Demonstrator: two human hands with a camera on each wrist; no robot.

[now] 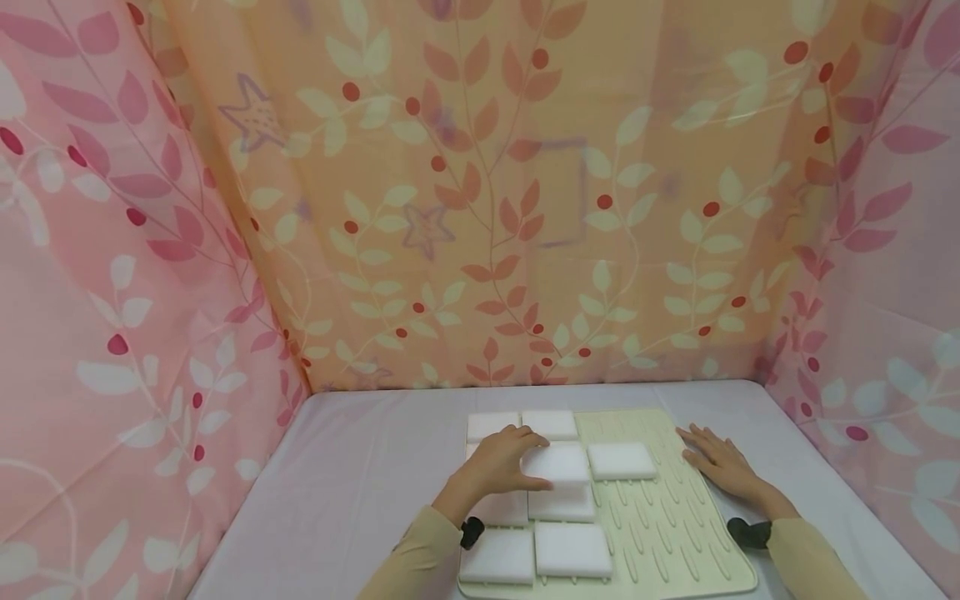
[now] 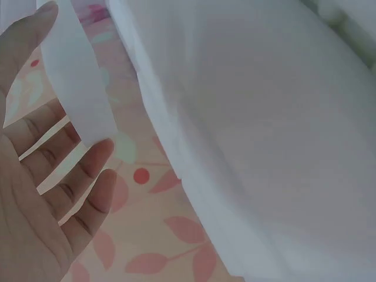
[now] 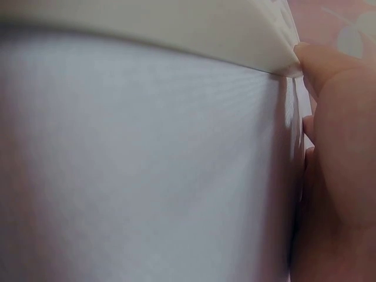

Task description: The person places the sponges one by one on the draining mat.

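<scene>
My left hand (image 1: 495, 463) pinches a white sponge block (image 1: 557, 461) between thumb and fingers, over other white blocks on a pale green ridged mat (image 1: 660, 533). From the left wrist view, the held block (image 2: 79, 76) shows edge-on, with the thumb on one side and fingertips on the other. Beneath it lies another white block (image 1: 562, 505), partly covered. My right hand (image 1: 723, 468) lies at the mat's right edge, fingers extended; in the right wrist view its thumb (image 3: 317, 61) touches the mat's corner (image 3: 276, 41).
Several white blocks sit in two columns on the mat's left half, including a front one (image 1: 573, 550). One more block (image 1: 622, 461) lies right of them. A white cloth covers the table (image 1: 352, 500), and floral curtains (image 1: 480, 208) enclose its back and sides.
</scene>
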